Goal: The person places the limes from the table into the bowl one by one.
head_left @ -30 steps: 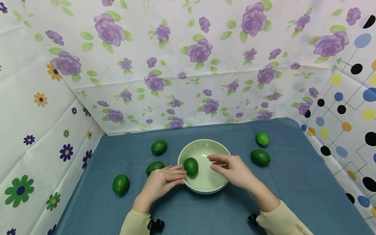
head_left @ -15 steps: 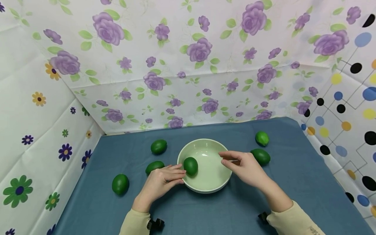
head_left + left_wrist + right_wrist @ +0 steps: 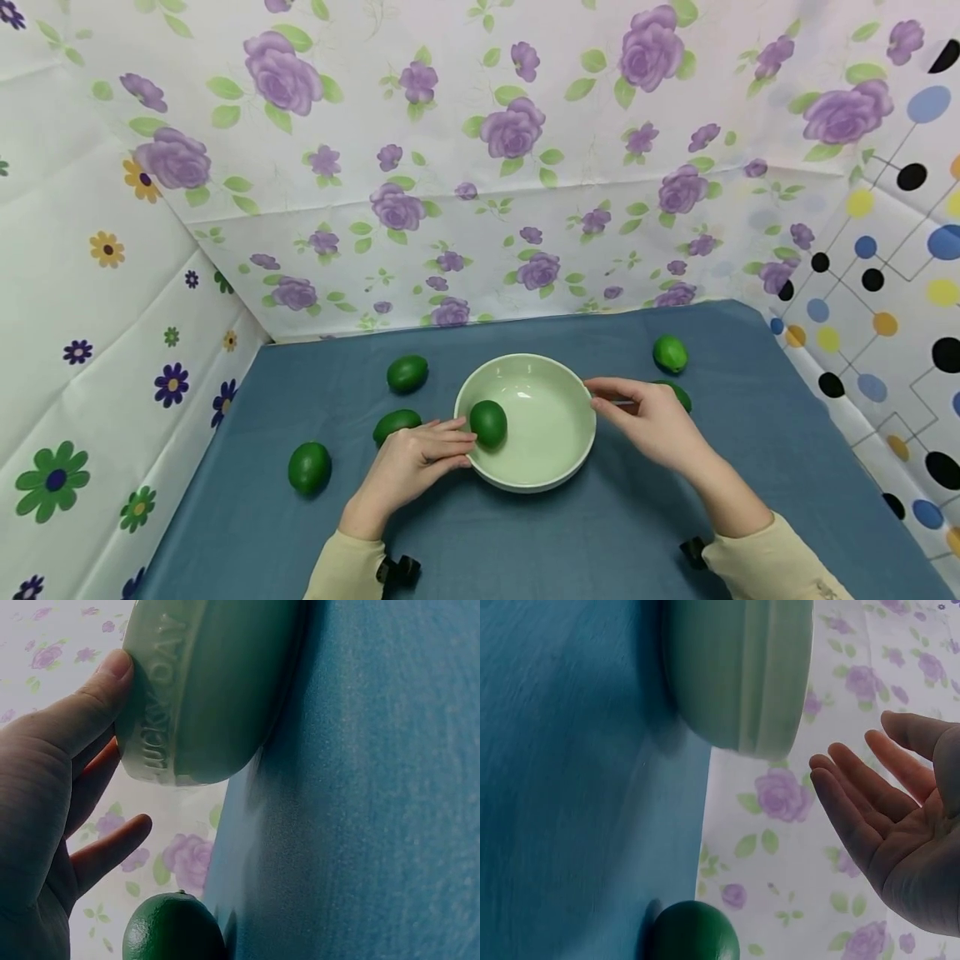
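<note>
A pale green bowl (image 3: pixel 540 458) stands on the blue cloth with one dark green lime (image 3: pixel 488 424) inside, against its left wall. My left hand (image 3: pixel 416 458) holds the bowl's left rim. In the left wrist view its thumb (image 3: pixel 112 671) lies on the outer wall, near raised lettering, with the fingers partly hidden behind. To the right of the bowl, my right hand (image 3: pixel 652 421) hovers just outside the rim. Its fingers (image 3: pixel 859 784) are loosely bent and hold nothing; the right wrist view shows them apart from the bowl.
Left of the bowl lie three limes: a far one (image 3: pixel 407 374), one partly behind my left hand (image 3: pixel 395 423), and one nearer me (image 3: pixel 309 468). To the right are a brighter lime (image 3: pixel 670 354) and another lime (image 3: pixel 678 393) partly hidden by my right hand. Patterned cloth walls (image 3: pixel 480 233) enclose the table.
My right hand has moved right, from over the inside of the bowl to just outside its right rim. The left hand, bowl and lime inside stay put.
</note>
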`<state>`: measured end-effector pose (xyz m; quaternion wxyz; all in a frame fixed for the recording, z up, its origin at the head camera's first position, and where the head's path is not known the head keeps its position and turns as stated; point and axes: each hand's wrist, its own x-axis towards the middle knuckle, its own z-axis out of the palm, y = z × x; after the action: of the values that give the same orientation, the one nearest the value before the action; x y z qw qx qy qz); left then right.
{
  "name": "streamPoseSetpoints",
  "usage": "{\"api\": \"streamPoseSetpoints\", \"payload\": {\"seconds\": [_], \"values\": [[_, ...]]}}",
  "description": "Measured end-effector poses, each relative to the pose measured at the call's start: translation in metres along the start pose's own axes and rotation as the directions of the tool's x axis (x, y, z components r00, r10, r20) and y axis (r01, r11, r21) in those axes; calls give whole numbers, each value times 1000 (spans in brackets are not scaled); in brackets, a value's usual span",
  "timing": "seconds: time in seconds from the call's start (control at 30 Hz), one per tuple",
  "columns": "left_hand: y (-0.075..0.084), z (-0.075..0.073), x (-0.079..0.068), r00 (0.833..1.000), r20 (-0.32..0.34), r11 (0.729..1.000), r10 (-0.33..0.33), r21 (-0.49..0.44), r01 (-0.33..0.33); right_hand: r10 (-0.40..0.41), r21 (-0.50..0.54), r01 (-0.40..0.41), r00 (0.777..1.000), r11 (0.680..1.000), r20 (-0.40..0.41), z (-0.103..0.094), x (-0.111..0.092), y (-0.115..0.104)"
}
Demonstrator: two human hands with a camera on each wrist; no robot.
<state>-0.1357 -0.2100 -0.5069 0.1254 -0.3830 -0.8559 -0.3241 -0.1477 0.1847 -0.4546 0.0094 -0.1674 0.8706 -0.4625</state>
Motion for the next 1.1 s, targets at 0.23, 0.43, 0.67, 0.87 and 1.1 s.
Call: {"api": "streamPoseSetpoints", "payload": {"seconds": [0.23,0.43,0.67,0.87,1.1], "values": [[1,-1,1,1000,-3,1000,0,1,0,10,-47,-12,1000,999,-30,-9,-4,10],[2,-2,2,1000,5,1000,-18,-13,18,18,-87,-25,997,996,-73,-18,-8,19],[1,-1,0,1000,-5,1000,-6,-3,6,35,-152,-54,992,987,-122,-27,-14,33],[1,-1,0,1000,0,1000,-9,2,9,62,-214,-92,988,973,-141,-36,-18,44],[1,-2,0,1000,4,1000,-20,1,20,70,-240,-105,986,965,-149,-45,-20,53]]}}
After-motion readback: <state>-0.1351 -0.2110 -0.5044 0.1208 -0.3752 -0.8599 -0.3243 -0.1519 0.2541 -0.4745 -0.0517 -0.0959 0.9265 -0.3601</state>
